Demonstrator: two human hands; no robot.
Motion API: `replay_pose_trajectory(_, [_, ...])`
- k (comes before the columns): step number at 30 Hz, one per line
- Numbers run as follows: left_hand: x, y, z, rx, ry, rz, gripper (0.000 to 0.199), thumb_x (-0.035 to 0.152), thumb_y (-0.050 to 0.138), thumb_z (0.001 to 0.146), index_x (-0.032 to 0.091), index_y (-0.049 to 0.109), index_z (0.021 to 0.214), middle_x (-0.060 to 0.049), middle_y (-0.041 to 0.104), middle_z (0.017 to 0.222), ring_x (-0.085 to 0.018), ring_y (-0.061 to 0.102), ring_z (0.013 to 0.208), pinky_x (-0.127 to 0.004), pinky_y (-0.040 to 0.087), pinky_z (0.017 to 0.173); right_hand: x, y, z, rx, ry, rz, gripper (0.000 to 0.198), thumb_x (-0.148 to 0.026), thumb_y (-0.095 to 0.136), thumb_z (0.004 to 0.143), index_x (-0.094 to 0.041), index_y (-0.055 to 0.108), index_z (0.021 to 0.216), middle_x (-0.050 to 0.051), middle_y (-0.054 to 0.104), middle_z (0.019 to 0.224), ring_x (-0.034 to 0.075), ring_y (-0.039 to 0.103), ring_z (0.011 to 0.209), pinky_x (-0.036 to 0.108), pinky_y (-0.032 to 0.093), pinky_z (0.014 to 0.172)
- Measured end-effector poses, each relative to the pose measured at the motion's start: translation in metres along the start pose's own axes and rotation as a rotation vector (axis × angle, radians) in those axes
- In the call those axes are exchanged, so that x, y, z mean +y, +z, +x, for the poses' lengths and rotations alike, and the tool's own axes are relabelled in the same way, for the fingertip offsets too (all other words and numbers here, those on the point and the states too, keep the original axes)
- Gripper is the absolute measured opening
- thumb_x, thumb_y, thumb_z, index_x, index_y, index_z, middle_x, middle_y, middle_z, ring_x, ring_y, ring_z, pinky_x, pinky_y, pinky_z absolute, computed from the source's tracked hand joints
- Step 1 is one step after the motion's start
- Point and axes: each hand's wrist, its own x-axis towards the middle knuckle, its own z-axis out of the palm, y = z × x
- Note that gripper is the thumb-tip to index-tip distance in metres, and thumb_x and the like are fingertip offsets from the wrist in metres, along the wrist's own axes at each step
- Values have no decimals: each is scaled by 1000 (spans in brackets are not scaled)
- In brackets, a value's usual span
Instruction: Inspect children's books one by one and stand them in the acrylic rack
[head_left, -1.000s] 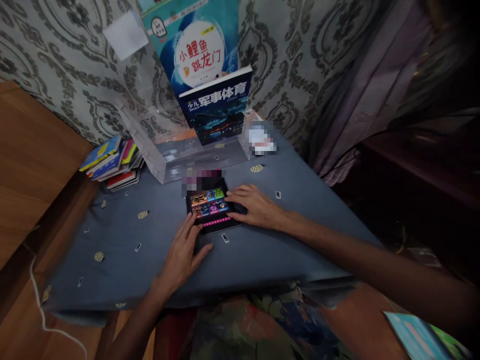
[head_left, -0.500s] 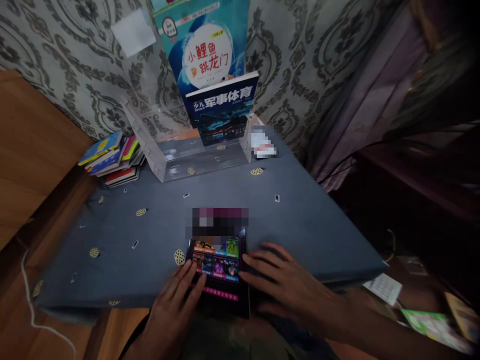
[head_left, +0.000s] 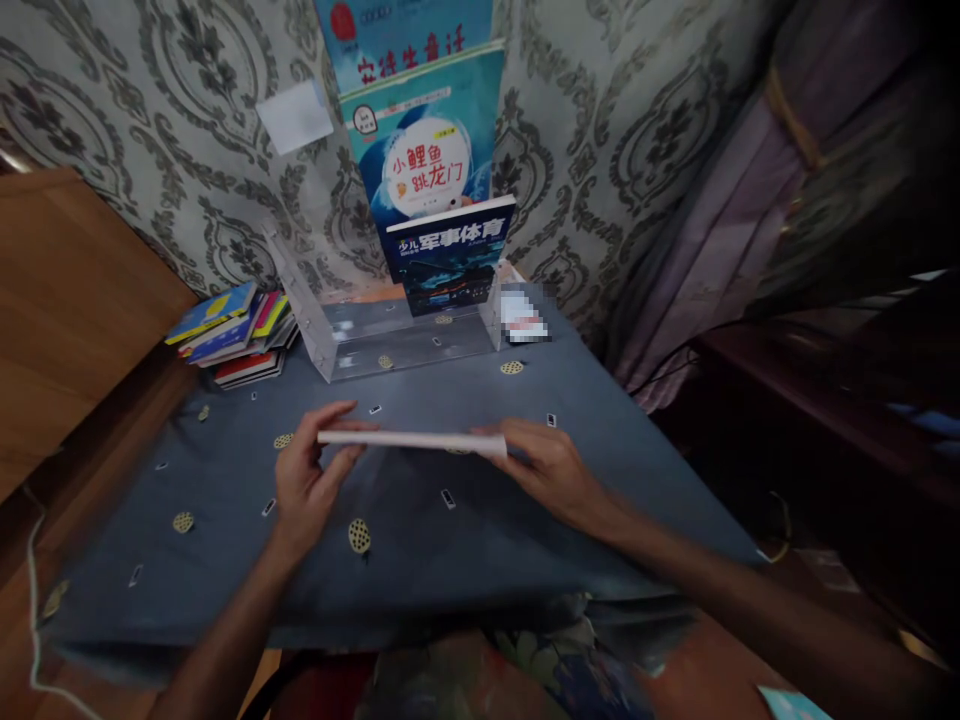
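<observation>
A thin book is held up off the table, seen edge-on as a pale strip of pages. My left hand grips its left end between thumb and fingers. At the other end, my right hand has its fingers closed on the book. The covers cannot be seen from this angle. Beyond the hands stands a clear acrylic book rack. In it, toward the right side, a dark blue book leans in front of a teal book, with a blue book behind.
The table has a dark grey-blue patterned cloth. A stack of books lies at the back left, beside a wooden cabinet. Right of the rack is a blurred-out white item. Patterned wallpaper and a curtain border the table.
Both hands have lifted the dark book from the table's near edge and moved it forward, tipping it from cover-up to edge-on. The view has shifted upward slightly.
</observation>
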Motion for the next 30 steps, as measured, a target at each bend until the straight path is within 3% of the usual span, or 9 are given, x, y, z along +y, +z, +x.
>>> replay_pose_trajectory(2, [-15,19,15,43,-114,-181,24,34,63,93,19,62,112,-3,72,92,-15,69,79,-25,57,72,11,5,13,53,135,65,27,-38,52,99,-22,73,95,3,75,86,18,69,79,28,53,71])
replay_pose_trajectory(5, [-36,40,35,23,-165,-356,30,35,64,90,20,55,115,-2,69,91,-15,67,77,-25,56,67,24,10,32,139,277,160,29,-42,57,93,-20,70,81,1,69,75,16,64,70,28,49,66])
replay_pose_trajectory(9, [-58,49,54,19,-231,-370,45,35,67,85,22,45,122,4,61,74,-12,58,57,-22,50,54,35,14,54,143,398,372,31,-47,63,84,-19,62,70,-2,58,62,12,52,56,25,42,54])
replay_pose_trajectory(14, [-84,51,53,-123,-337,-331,45,43,65,84,20,44,117,9,53,58,-11,50,43,-19,38,43,49,21,64,89,581,515,38,-57,67,71,-20,60,72,-6,50,55,9,41,44,24,35,44])
replay_pose_trajectory(21, [-104,57,39,-320,-328,18,30,32,52,93,19,50,120,9,52,56,-12,49,44,-23,38,50,59,26,57,-83,685,192,24,-42,64,81,-20,62,71,-4,57,53,12,51,44,25,37,48])
replay_pose_trajectory(26, [-110,60,44,-410,-264,349,30,25,51,94,17,56,123,5,55,59,-18,58,58,-27,42,62,56,24,52,-198,597,-216,14,-33,71,82,-19,70,87,1,67,63,18,64,63,27,41,59])
replay_pose_trajectory(30, [-110,60,42,-424,-227,481,28,28,55,94,20,62,119,-1,63,69,-23,63,69,-31,44,69,55,25,48,-213,515,-303,23,-34,71,85,-20,70,103,5,74,82,21,68,73,28,43,61])
